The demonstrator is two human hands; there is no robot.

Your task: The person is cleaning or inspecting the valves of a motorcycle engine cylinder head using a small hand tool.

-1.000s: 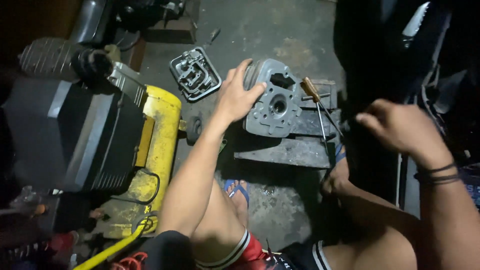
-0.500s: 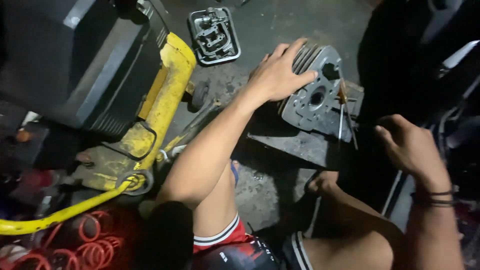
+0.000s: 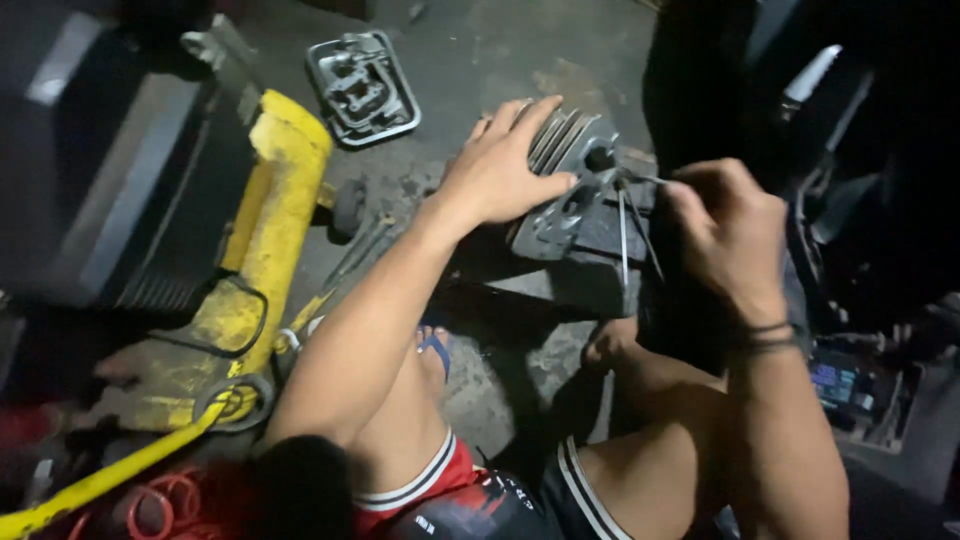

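My left hand (image 3: 500, 170) lies spread over a grey finned metal engine part (image 3: 565, 210), thumb on its flat face, holding it tilted on a dark block (image 3: 585, 285). My right hand (image 3: 725, 225), with dark bands at the wrist, is closed just right of the part. It seems to pinch a thin metal tool (image 3: 640, 181) whose tip reaches the part's top. Two thin shafts (image 3: 622, 235) hang down the part's right side. I sit low on the concrete floor, my knees below the hands.
A yellow machine frame (image 3: 280, 200) and a black box (image 3: 120, 180) stand at the left. A grey metal cover plate (image 3: 362, 85) lies on the floor beyond. A yellow hose (image 3: 100, 480) and red coiled hose (image 3: 170, 495) lie bottom left. Dark machinery (image 3: 850, 150) fills the right.
My right hand has moved left and up to the engine part and closed near the thin tool. My left hand stays on the part. The view has shifted.
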